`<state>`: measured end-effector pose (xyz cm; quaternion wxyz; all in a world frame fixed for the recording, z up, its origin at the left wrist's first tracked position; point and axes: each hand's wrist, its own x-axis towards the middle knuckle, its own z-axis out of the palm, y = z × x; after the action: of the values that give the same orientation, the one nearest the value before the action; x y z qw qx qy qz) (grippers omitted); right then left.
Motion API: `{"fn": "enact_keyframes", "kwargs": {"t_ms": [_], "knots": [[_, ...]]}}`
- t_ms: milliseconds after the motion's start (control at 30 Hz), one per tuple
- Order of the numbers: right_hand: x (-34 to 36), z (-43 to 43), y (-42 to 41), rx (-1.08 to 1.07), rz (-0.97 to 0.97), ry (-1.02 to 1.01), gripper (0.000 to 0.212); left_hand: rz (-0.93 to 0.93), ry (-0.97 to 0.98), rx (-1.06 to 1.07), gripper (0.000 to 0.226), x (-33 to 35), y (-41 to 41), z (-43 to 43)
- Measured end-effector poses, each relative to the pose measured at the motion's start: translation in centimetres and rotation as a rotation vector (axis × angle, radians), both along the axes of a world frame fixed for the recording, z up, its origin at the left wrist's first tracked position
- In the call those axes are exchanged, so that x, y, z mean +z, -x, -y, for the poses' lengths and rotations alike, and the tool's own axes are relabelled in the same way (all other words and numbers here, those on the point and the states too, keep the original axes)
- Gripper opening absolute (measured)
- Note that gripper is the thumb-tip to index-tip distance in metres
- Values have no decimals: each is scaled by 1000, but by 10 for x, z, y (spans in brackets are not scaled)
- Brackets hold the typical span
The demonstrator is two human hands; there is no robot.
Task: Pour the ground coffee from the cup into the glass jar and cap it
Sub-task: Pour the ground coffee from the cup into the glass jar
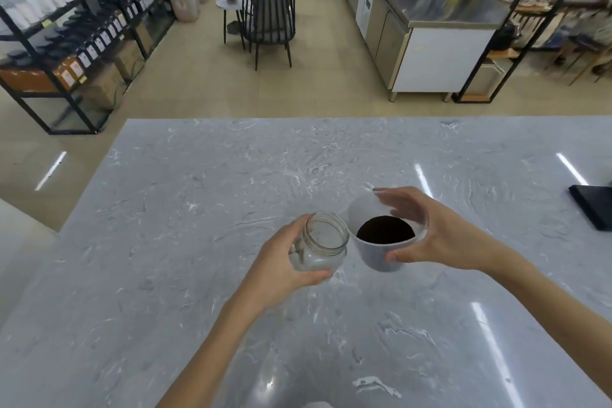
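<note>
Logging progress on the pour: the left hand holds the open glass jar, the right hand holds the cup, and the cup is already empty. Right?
Not quite. The head view shows the cup with dark ground coffee in it. The rest stands: left hand holds the open glass jar, right hand holds the cup.

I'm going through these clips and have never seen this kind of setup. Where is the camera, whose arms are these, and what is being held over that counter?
There is no machine here. A person wears one wide-angle camera on the head, looking forward and down, so the arms enter from below. The left hand holds an open, empty glass jar, tilted. The right hand holds a white cup with dark ground coffee in it, beside the jar's mouth. Both are at a grey marble counter. A dark flat object lies at its right edge. No lid is visible.
</note>
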<state>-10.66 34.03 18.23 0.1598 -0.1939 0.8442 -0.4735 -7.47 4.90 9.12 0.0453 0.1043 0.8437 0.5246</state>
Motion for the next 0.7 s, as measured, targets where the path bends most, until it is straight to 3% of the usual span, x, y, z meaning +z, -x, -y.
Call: {"fn": "enact_keyframes", "kwargs": {"t_ms": [267, 500, 700], "knots": [[59, -3, 16, 49, -20, -184, 85, -101, 59, -1, 86, 34, 6, -8], [88, -2, 16, 120, -233, -617, 79, -108, 193, -52, 87, 41, 4, -29], [117, 6, 28, 221, -270, -829, 77, -123, 275, -79, 88, 52, 9, -53]]}}
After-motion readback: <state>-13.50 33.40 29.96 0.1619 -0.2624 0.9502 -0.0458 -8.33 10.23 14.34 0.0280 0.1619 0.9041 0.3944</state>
